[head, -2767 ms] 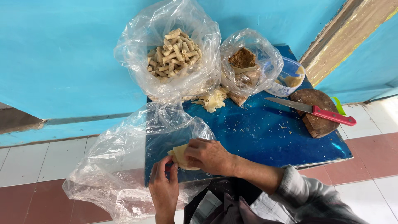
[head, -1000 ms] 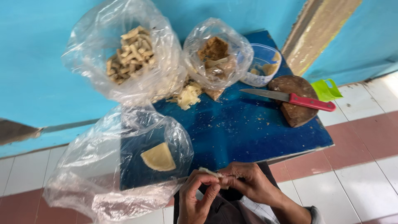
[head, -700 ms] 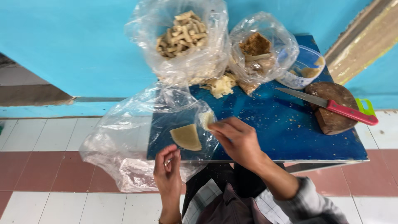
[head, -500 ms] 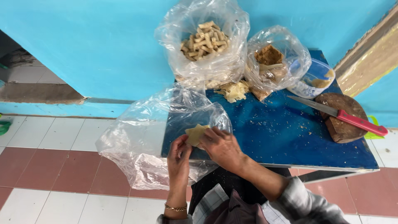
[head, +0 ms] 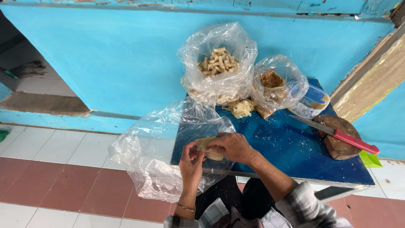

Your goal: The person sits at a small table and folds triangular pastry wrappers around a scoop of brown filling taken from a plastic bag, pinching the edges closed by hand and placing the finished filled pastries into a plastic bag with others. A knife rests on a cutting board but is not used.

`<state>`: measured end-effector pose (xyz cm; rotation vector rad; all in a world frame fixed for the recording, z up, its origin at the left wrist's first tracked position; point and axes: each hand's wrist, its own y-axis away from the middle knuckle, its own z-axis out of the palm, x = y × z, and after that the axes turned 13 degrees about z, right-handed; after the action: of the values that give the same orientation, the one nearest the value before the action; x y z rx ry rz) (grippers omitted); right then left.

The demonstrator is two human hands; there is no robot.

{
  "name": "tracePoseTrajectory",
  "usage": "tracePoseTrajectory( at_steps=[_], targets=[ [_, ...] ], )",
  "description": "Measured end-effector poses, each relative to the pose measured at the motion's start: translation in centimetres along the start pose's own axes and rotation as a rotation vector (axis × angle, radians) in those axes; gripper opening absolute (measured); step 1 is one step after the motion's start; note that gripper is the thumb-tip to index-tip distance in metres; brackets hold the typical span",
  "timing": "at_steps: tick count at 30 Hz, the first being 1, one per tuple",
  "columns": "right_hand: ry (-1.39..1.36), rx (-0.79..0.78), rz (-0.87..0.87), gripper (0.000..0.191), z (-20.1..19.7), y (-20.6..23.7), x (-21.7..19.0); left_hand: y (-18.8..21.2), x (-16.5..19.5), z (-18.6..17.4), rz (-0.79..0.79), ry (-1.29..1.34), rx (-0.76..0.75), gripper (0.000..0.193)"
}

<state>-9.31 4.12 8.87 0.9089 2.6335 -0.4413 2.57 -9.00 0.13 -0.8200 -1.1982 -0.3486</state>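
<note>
Both hands work 1 pale wrapper sheet [head: 207, 145] at the near edge of the blue table [head: 295, 147]: the right hand [head: 231, 147] clenches over it, its fingers pinching the sheet, while the left hand [head: 192, 162] grips its near corner. This looks like folding; judged next, a tight roll calls for steady thumbs, clear of the loose plastic bag [head: 156, 160] beneath the fingers.

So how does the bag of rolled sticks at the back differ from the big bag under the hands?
The bag of rolled sticks stands upright by the wall, mouth open upward, heaped with pale rolls. The big bag lies crumpled flat, hanging over the blue table's near-left edge, and looks nearly empty. The left hand and right hand work a pale wrapper over the big bag; nothing touches the stick bag. Both are clear, thin plastic.
</note>
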Motion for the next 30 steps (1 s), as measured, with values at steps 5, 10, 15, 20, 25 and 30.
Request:
tracePoseTrajectory(
  at_steps=[5,10,15,20,25,30],
  targets=[
    [-0.042,0.198,-0.054,0.011,1.9,1.3,-0.3,0.2,0.1,0.5,0.069,-0.2,-0.018,0.034],
    [-0.145,0.018,0.02,0.018,1.7,0.6,-0.4,-0.4,-1.1,-0.1,0.001,-0.14,-0.027,0.035],
    [-0.09,0.15,-0.044,0.013,2.1,0.5,0.2,-0.8,-2.4,-0.9,0.116,0.133,-0.049,0.036],
    [-0.186,0.072,0.145,0.017,3.2,-1.2,0.4,-0.6,-1.2,-0.7,0.157,-0.019,-0.107,0.042],
    [-0.215,0.03,0.122,0.017,3.4,-1.8,1.3,-0.7,0.4,1.0,0.151,-0.124,0.013,0.031],
    [-0.307,0.0,0.049,0.016,4.1,-2.2,2.1,-0.6,0.3,1.5,0.098,-0.286,0.027,0.03]
  ],
)
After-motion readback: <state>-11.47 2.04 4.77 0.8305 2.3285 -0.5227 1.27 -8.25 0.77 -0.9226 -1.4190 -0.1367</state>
